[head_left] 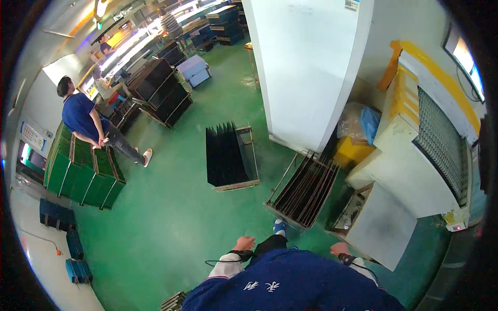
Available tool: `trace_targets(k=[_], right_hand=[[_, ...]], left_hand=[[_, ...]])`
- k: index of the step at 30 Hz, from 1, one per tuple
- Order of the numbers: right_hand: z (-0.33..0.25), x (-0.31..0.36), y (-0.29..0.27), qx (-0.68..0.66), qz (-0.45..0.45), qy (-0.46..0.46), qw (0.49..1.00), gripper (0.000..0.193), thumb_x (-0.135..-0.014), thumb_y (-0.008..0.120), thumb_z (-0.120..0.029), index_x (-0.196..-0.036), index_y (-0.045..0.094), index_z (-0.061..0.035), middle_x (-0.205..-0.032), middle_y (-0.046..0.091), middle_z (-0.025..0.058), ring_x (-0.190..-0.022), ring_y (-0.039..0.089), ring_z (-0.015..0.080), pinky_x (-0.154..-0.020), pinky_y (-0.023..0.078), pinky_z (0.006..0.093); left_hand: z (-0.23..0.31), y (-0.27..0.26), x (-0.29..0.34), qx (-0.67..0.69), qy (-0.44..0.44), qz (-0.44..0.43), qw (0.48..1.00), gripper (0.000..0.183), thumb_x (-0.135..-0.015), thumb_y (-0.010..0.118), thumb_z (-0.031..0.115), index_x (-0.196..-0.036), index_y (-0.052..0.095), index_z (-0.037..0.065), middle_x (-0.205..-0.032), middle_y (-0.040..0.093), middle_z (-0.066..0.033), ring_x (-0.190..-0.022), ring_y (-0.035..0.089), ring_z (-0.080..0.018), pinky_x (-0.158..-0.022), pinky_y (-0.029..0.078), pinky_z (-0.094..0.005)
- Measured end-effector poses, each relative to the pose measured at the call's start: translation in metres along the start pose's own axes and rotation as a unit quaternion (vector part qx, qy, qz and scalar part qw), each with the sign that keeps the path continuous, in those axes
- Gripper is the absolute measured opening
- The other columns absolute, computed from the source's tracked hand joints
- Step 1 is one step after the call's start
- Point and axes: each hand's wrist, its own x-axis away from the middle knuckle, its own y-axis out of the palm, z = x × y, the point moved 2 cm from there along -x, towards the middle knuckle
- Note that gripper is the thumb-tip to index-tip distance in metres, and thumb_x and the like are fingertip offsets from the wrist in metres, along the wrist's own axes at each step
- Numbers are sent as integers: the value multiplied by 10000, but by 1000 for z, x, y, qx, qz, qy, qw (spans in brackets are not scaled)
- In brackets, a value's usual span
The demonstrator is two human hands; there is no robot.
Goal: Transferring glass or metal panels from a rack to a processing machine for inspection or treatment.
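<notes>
Grip of left hand [245,243] and right hand [340,249] seemingly curled; cannot tell whether pressed together.
Has a blue shoe [280,227] at the lower left corner of the near rack [285,216], set on the green floor [155,223] ahead of and between both hands, filled with thin dark sheets [305,189]. Holds the right hand near a pale grey panel [384,228]. Farther ahead and left, includes a second rack [238,185] with upright black sheets [223,160], then a co-worker [83,111] beside green crates [85,173].
</notes>
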Motion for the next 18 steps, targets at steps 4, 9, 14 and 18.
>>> trace_targets(k=[4, 9, 14, 18], right_hand=[[35, -36, -30, 11, -129, 78, 988, 304, -708, 629, -360, -853, 662, -96, -860, 630, 123, -840, 602, 289, -706, 479, 402], [31, -69, -54, -502, -44, 175, 846, 246, -767, 592, -266, -835, 608, -30, -854, 618, 142, -874, 601, 275, -733, 484, 409], [6, -97, -95, -519, -2, 128, 845, 212, -782, 570, -206, -834, 582, -1, -836, 613, 143, -838, 600, 263, -706, 486, 408], [40, -126, -71, -292, 121, -34, 948, 238, -697, 606, -212, -868, 620, -48, -838, 628, 125, -728, 603, 265, -651, 477, 383]], left_hand=[[83, 3, -20, 86, 66, 2, 994, 298, -795, 606, 274, -886, 607, -10, -762, 636, -76, -622, 607, -168, -526, 479, -273], [137, -9, -35, 113, 96, 15, 989, 297, -788, 620, 282, -895, 617, 5, -726, 631, -51, -572, 584, -149, -498, 459, -272], [101, -6, -62, 148, 52, 33, 987, 273, -777, 620, 274, -861, 618, 15, -701, 624, -49, -556, 573, -141, -482, 448, -267], [63, 14, -68, 233, -5, 17, 972, 246, -766, 613, 251, -847, 622, 19, -689, 619, -47, -547, 569, -136, -479, 450, -268]])
